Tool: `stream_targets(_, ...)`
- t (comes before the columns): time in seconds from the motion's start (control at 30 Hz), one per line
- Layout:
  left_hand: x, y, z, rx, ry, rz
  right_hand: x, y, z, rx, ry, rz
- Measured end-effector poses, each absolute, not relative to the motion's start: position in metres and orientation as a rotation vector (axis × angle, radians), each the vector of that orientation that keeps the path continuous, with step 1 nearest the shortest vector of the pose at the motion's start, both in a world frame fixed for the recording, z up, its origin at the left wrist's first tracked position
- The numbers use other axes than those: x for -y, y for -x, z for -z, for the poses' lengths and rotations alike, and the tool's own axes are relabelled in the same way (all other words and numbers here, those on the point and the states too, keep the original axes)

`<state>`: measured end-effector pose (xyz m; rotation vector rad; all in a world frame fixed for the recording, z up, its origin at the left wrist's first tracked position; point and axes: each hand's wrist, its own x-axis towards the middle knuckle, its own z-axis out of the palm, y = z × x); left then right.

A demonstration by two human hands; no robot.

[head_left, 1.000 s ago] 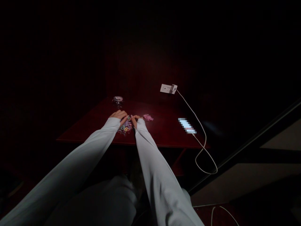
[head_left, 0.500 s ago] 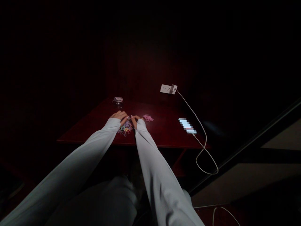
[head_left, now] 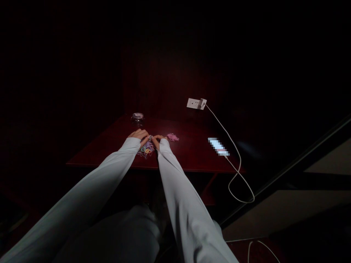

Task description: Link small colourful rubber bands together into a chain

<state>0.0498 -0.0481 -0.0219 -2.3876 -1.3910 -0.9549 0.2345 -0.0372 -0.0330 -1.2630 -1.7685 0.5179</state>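
Note:
A loose heap of colourful elastic hair ties (head_left: 148, 149), mostly purple with some green, yellow and pink, lies near the table's front edge. At the far side of this heap, my left hand (head_left: 139, 134) bends over it with thumb and fingers pinched on hair ties. My right hand (head_left: 158, 140) comes in from the other side, its thumb and forefinger also closed on strands, almost touching the left fingertips. Just right of my right hand is a separate small pile of pink hair ties (head_left: 173, 137). Exactly which ties are pinched is too small to tell.
A clear jar with a pale lid (head_left: 138, 117) stands at the back left of the dark red table (head_left: 189, 160). On the right, a lit phone (head_left: 218, 146) lies with a white cable (head_left: 240, 157) running to a wall socket (head_left: 193, 103). Surroundings are very dark.
My fingertips have shifted slightly at the heap's far edge, and a bit of the hair ties now shows between them. Arms, jar, pink pile and phone stay put.

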Motion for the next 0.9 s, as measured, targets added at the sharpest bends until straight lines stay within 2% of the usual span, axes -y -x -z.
stream_targets(0.9,0.054,-0.0515,0.0149,1.459,2.411,0.891,0.0431,-0.2334,0.0252,1.748,1.382,-0.47)
